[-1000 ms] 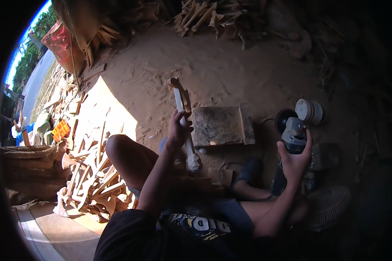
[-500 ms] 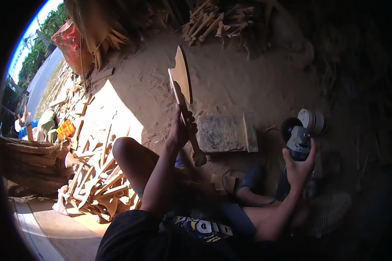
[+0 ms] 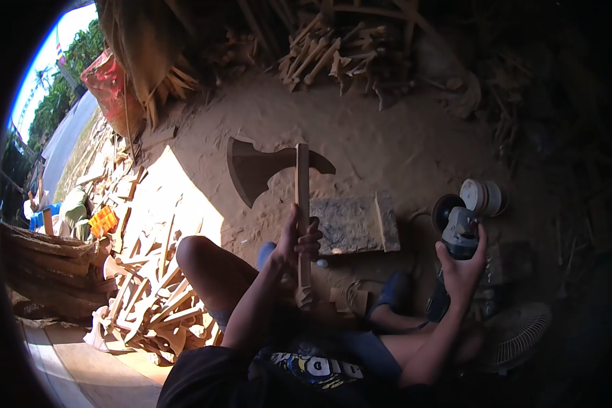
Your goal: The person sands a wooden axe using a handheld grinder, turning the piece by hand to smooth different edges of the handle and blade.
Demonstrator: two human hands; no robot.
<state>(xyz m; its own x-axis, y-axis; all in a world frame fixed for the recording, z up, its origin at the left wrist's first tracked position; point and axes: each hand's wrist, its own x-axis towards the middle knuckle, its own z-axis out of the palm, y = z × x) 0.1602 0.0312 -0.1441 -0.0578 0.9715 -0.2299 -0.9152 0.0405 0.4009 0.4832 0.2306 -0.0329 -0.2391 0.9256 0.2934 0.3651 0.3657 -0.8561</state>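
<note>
A wooden axe (image 3: pixel 302 183) stands upright in my left hand (image 3: pixel 298 239), whose fingers wrap round the lower half of its shaft. Its broad curved blade points left and a short hooked spike points right. On the right, my right hand (image 3: pixel 462 265) grips an angle grinder (image 3: pixel 460 231) with a dark round disc at its head. Behind the axe shaft, a worn wooden block (image 3: pixel 350 226) lies on the ground between the hands.
Wooden pieces (image 3: pixel 163 292) are heaped at the left, beside a sack (image 3: pixel 54 272). Another pile (image 3: pixel 340 58) lies at the far side. A white round container (image 3: pixel 483 198) is beyond the grinder; a fan (image 3: pixel 520 333) is at the lower right.
The axe has turned about its shaft, so its blade now shows broadside to the left instead of nearly edge-on. My right hand still holds the grinder in nearly the same place.
</note>
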